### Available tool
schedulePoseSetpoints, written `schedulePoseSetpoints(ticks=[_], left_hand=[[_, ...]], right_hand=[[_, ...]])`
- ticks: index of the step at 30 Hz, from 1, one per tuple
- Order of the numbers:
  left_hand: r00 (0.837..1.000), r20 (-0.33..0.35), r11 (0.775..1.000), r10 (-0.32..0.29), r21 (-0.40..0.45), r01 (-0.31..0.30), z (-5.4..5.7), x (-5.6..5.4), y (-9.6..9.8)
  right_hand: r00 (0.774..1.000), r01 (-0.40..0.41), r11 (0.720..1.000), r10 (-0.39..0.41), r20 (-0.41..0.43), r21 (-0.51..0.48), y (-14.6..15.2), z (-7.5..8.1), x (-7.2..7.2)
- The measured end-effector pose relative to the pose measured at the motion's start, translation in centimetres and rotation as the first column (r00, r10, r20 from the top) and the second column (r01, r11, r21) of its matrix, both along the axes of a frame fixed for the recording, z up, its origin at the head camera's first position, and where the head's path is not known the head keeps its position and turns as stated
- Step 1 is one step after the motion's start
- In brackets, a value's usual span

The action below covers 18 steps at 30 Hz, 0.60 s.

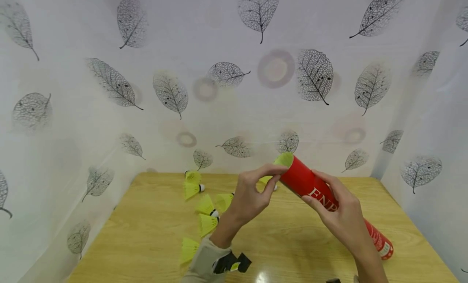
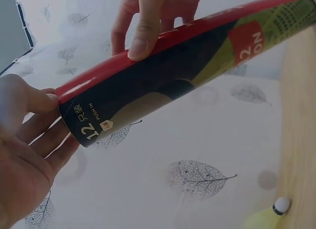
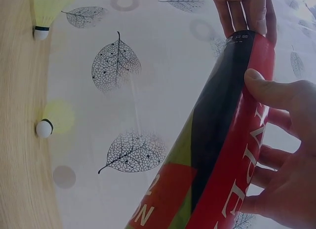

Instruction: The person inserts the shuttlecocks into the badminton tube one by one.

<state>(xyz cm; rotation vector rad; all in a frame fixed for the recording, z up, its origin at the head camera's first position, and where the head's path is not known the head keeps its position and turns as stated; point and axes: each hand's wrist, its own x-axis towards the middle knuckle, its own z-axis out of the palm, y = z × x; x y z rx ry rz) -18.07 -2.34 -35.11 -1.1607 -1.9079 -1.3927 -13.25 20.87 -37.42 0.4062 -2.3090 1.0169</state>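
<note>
A long red, dark and green shuttlecock tube (image 1: 301, 177) is held tilted above the table, its mouth toward the upper left. My right hand (image 1: 341, 216) grips the tube around its middle, thumb on the near side in the right wrist view. At the mouth, my left hand (image 1: 254, 193) pinches what appears to be a shuttlecock's yellow skirt (image 1: 284, 159). Its thumb touches the rim in the left wrist view, where the tube hides the fingertips. How far the skirt sits inside is hidden. Lower right, the tube's closed end (image 1: 385, 250) shows beyond my right wrist.
Several yellow shuttlecocks lie on the wooden table (image 1: 146, 226), including one shuttlecock (image 1: 191, 189) at the back and another shuttlecock (image 1: 189, 249) near my left sleeve. One more shuttlecock (image 3: 44, 128) lies near the back edge. A leaf-patterned curtain (image 1: 234, 112) stands behind the table.
</note>
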Motion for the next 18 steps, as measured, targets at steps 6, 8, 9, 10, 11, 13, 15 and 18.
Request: schedulePoseSetpoints(ticks=[6, 8, 9, 10, 11, 13, 15, 18], left_hand=[[1.0, -0.001, 0.999, 0.031, -0.018, -0.031, 0.1, 0.1, -1.5], [0.999, 0.0, 0.998, 0.055, -0.012, -0.055, 0.0, 0.2, -2.2], [0.997, 0.005, 0.997, 0.071, -0.01, -0.071, -0.1, 0.4, -2.7], [0.996, 0.009, 0.996, 0.085, -0.005, -0.085, -0.2, 0.5, -3.1], [0.995, 0.016, 0.995, 0.102, -0.003, -0.102, -0.3, 0.7, -3.5], [0.991, 0.035, 0.992, 0.129, -0.001, -0.129, -0.8, 1.1, -4.3], [0.986, 0.062, 0.988, 0.152, -0.008, -0.152, -1.2, 1.6, -5.0], [0.981, 0.087, 0.985, 0.171, -0.019, -0.17, -1.9, 2.1, -6.1]], right_hand=[[1.0, 0.005, 1.0, -0.005, 0.011, 0.005, 0.0, 0.1, 0.0], [1.0, 0.02, 1.0, -0.02, 0.022, 0.005, 0.0, 0.2, 0.0], [0.999, 0.028, 1.0, -0.028, 0.027, 0.006, 0.0, 0.2, 0.0], [0.999, 0.033, 0.999, -0.033, 0.026, 0.008, 0.0, 0.1, 0.0], [0.999, 0.037, 0.999, -0.037, 0.024, 0.009, 0.0, 0.1, 0.1], [0.999, 0.039, 0.999, -0.039, 0.02, 0.007, 0.0, 0.1, 0.1], [0.999, 0.039, 0.999, -0.039, 0.013, 0.008, 0.0, 0.0, 0.2], [0.999, 0.033, 0.999, -0.033, 0.004, 0.006, 0.0, -0.1, 0.1]])
